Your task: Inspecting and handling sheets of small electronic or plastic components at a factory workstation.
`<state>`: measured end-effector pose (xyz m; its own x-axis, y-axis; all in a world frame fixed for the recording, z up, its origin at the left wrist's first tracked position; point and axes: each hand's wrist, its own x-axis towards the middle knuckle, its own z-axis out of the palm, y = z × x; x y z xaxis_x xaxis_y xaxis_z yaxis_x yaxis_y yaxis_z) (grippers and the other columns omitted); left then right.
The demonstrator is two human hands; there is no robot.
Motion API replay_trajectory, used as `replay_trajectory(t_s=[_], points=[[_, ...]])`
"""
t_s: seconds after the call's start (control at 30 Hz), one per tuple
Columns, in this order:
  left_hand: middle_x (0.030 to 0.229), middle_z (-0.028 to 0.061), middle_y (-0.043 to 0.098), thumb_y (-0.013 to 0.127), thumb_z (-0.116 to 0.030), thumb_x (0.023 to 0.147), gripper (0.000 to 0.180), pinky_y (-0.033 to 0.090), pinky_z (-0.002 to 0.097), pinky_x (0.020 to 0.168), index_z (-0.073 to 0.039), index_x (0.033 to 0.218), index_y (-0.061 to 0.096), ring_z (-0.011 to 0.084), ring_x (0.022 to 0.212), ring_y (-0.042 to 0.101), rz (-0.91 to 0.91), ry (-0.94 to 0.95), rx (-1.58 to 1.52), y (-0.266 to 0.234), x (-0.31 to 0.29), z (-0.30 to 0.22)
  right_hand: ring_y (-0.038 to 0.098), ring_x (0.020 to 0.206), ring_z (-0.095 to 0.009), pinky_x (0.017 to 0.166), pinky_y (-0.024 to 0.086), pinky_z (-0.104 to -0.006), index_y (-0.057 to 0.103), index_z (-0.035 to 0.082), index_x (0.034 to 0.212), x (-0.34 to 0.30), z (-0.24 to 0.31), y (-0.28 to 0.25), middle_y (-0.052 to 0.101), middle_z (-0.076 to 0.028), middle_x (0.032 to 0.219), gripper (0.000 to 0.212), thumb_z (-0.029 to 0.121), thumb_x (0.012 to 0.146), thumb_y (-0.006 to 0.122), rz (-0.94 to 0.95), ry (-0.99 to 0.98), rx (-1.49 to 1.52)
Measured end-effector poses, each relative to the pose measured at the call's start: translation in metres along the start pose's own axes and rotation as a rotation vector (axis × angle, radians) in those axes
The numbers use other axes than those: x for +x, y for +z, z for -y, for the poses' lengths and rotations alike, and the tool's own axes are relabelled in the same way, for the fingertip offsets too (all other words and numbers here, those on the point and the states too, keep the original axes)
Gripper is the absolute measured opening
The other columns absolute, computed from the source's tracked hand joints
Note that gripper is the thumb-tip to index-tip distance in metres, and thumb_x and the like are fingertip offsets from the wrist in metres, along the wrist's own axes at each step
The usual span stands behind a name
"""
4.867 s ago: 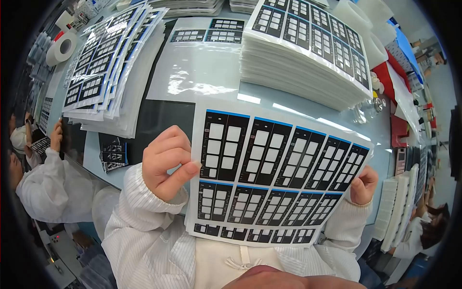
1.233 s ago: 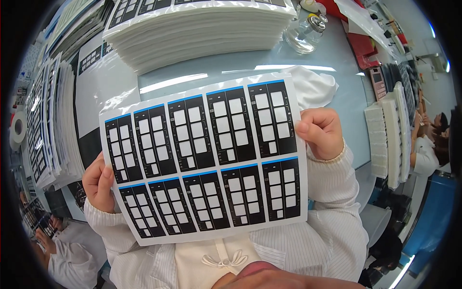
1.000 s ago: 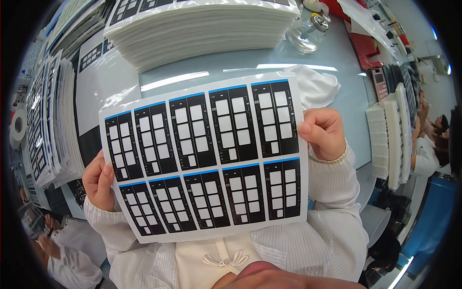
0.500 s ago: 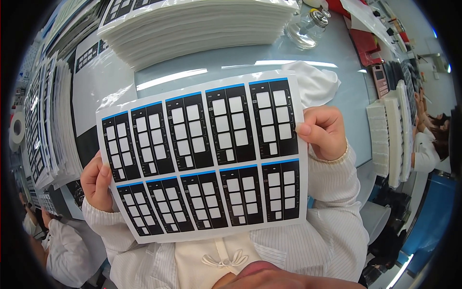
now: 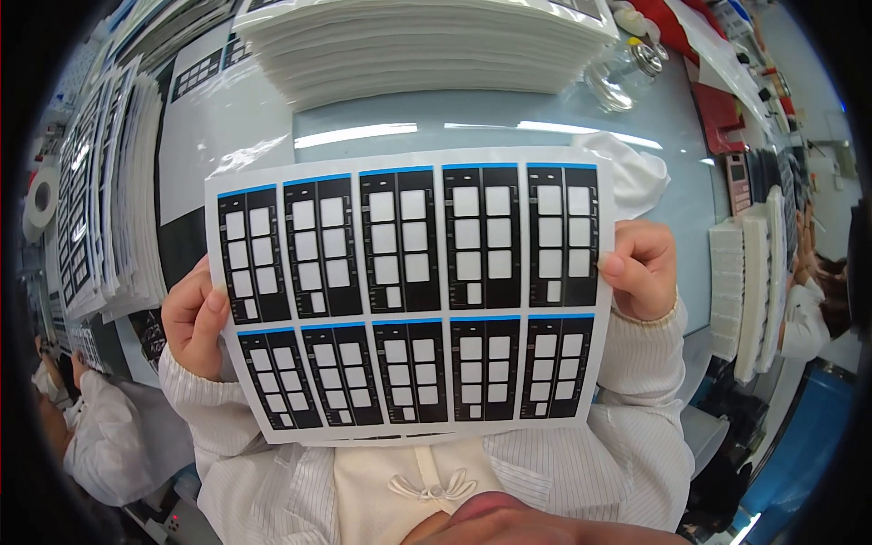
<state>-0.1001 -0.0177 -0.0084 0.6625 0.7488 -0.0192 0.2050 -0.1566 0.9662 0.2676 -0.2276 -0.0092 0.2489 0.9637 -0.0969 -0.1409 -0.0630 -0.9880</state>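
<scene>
head view: at frame centre, a black-panelled printed sheet was pinched by the left hand and right hand.

The sheet sits between the left hand and the right hand. Beyond it on the worktop stands a stack, a jar just to its right, a cloth behind the sheet's far right corner. A pile lies left, a roll beyond it.
</scene>
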Motion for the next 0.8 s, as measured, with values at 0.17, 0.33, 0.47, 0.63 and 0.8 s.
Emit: replay_trajectory(t_s=[0.17,0.33,0.47,0.63,0.8], points=[[0.079,0.0112,0.058,0.05,-0.015,0.088,0.031,0.039,0.0272,0.066,-0.001,0.061,0.043,0.0153,0.07,0.05,0.022,0.077,0.038,-0.001,0.003,0.002,0.059,0.059,-0.014,0.056,0.044,-0.0259,0.052,0.001,0.056,0.001,-0.004,-0.003,0.065,-0.012,0.071,0.027,0.011,0.079,0.064,0.007,-0.033,0.005],[0.08,0.0117,0.06,0.049,-0.015,0.088,0.03,0.04,0.0274,0.07,-0.001,0.061,0.044,0.0165,0.074,0.052,0.04,0.087,0.018,0.001,0.005,-0.003,0.06,0.058,-0.014,0.054,0.045,-0.0251,0.055,0.001,0.058,0.002,-0.006,-0.005,0.066,-0.013,0.071,0.025,0.011,0.08,0.063,-0.006,-0.035,0.032],[0.078,0.0109,0.059,0.05,-0.015,0.088,0.031,0.04,0.0275,0.068,0.0,0.061,0.045,0.0161,0.071,0.052,0.032,0.068,0.016,0.001,0.004,-0.001,0.056,0.053,-0.012,0.05,0.041,-0.0238,0.056,0.001,0.058,0.003,-0.009,-0.001,0.062,-0.009,0.064,0.026,0.012,0.08,0.063,-0.029,-0.048,0.035],[0.074,0.0094,0.058,0.049,-0.016,0.088,0.031,0.039,0.0257,0.063,0.0,0.062,0.046,0.014,0.067,0.05,0.036,0.082,0.052,0.0,0.004,0.002,0.051,0.05,-0.01,0.049,0.037,-0.0234,0.055,0.001,0.057,0.004,-0.008,0.001,0.059,-0.007,0.058,0.026,0.012,0.079,0.064,-0.055,-0.05,0.034],[0.073,0.0085,0.057,0.049,-0.017,0.089,0.032,0.039,0.0257,0.062,0.0,0.062,0.047,0.0132,0.064,0.049,0.036,0.05,0.031,0.0,0.004,0.004,0.061,0.057,-0.013,0.051,0.047,-0.0248,0.055,0.002,0.058,0.004,-0.012,-0.007,0.066,-0.012,0.073,0.028,0.015,0.082,0.061,-0.005,-0.029,0.049]])
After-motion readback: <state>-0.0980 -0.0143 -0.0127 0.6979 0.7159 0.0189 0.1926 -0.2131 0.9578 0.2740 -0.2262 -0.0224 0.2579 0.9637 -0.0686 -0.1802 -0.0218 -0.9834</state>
